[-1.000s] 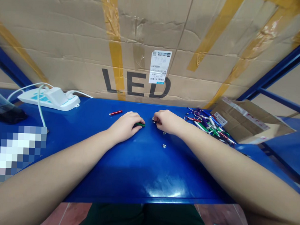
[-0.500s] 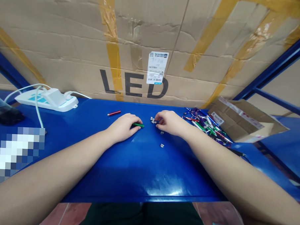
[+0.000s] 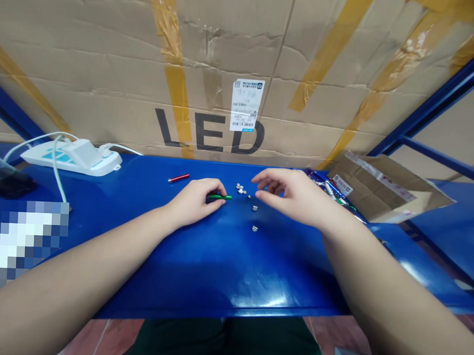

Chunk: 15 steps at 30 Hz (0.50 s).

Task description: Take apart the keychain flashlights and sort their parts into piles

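My left hand rests on the table, thumb and fingers closed on a slim green metal tube whose end sticks out to the right. My right hand hovers over the table with thumb and fingers apart, nothing visible between them. Just left of its fingertips lies a small cluster of silver button cells. Nearer to me are two little stacks of the same discs, one stack behind the other stack. A red metal tube with a silver end lies beyond my left hand.
A pile of coloured metal tubes, partly hidden by my right hand, lies before an open cardboard box. A white power strip with cables sits at the left. A large taped carton stands behind the blue table.
My right hand has drawn back to the right from the button cells, and its fingers have spread. The left hand keeps its place, with slightly more of the green tube showing.
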Available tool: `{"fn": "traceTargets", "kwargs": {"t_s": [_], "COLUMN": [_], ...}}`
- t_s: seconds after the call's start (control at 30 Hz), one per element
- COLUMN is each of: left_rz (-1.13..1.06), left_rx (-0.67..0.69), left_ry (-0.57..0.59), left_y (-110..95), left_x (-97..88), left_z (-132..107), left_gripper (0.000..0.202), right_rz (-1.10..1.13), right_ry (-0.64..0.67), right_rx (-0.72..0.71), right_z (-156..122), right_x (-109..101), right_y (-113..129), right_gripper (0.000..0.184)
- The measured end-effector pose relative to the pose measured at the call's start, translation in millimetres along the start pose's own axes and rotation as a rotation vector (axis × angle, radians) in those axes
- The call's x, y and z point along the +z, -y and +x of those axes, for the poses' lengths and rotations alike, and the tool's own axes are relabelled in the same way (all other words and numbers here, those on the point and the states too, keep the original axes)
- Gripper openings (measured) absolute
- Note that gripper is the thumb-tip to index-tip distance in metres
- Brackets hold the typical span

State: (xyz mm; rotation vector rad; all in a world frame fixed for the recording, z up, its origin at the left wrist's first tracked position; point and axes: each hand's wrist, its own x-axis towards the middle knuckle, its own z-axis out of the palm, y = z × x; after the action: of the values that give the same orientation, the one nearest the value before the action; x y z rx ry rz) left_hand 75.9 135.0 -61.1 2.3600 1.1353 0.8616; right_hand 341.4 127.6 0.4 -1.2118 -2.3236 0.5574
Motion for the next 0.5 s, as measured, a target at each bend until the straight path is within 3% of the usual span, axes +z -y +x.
{"fn": "traceTargets", "kwargs": {"t_s": [0.1, 0.23, 0.4, 0.5], "left_rz": [-0.223, -0.324, -0.424, -0.280], "left_rx": [-0.002, -0.043, -0.133, -0.130], "left_ry": [-0.010, 0.015, 0.095, 0.177], "left_y": [-25.6, -55.8, -76.2, -91.1], "left_x": [0.1, -4.7, -7.1, -9.6], "left_z": [-4.6, -11.1, -18.6, -31.4], "left_gripper": [0.022, 0.030, 0.035, 0.024], "right_rz": [0.097, 0.073, 0.432, 0.449], "right_ry": [0.068, 0.054, 0.261, 0.338], "right_rx": [-0.136, -0.259, -0.195, -0.177], "right_z": [-16.2, -20.5, -21.6, -23.2], "right_x": [5.1, 16.6, 14.4, 8.8], "right_y": [20.0, 27.2, 18.7, 13.4], "right_gripper": [0.022, 0.008, 0.011, 0.011]}}
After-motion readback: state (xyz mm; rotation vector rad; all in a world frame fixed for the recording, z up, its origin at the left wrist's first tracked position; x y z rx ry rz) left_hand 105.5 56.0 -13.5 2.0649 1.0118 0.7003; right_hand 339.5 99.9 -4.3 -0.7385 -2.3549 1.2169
